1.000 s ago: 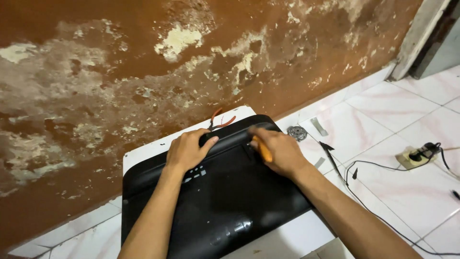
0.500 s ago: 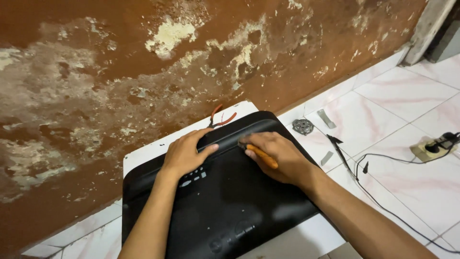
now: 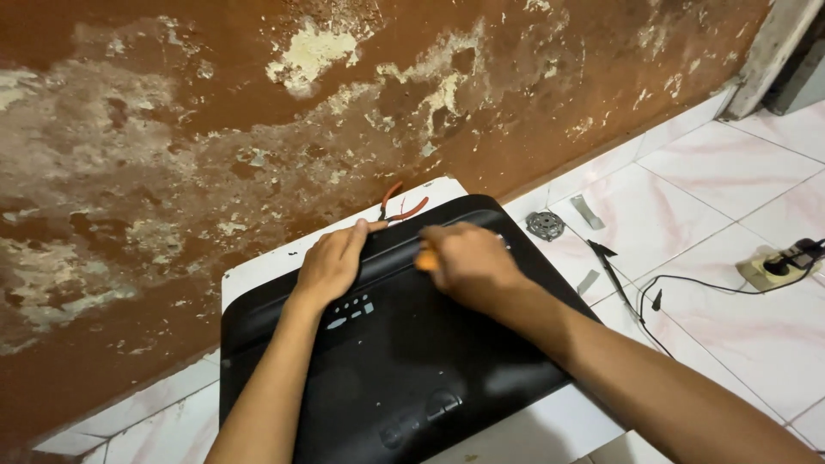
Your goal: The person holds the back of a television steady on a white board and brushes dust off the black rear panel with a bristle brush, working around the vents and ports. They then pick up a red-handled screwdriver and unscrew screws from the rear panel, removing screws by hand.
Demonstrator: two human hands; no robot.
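The left hand (image 3: 331, 262) lies flat, fingers spread, on the black plastic casing (image 3: 404, 361), gripping nothing; the casing rests on a white counter (image 3: 258, 271) against the peeling wall; the right hand (image 3: 468, 262) is closed around an orange-handled tool (image 3: 424, 259) at the casing's ridge; red-handled pliers (image 3: 402, 206) lie behind; a cable (image 3: 687, 283) runs across the tiled floor at right.

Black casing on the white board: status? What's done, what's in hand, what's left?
Done: the black casing lies flat on the white board, with the pliers set down by the wall. In hand: the left hand presses the top edge while the right hand works an orange-handled tool along the ridge there. Left: the casing looks still closed; no panel is off.
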